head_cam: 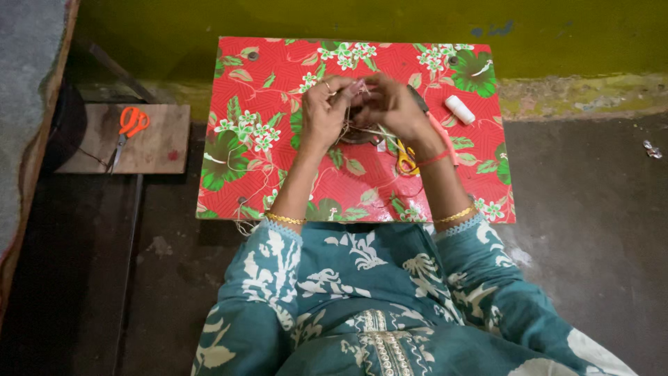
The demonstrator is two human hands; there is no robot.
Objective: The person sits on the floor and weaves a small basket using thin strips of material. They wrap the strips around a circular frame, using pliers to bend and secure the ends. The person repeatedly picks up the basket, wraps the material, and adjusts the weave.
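Red floral worktop sat low against the yellow-green wall. Above its middle, left hand and right hand met, both grips pinching a small pinkish piece held between the fingertips, equally near each hand. Pale threads trailed down toward yellow-handled scissors.

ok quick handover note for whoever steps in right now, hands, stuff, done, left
Left hand and right hand: raised together over the low table, fingertips pinching a small pinkish piece with thin thread hanging from it.
On the table: yellow-handled scissors under the right wrist, white spool to the right, loose threads near the front edge.
Off the table: orange-handled scissors on a wooden board to the left.
Done: cannot tell.
Left: the piece is in mid-handling, not set down.
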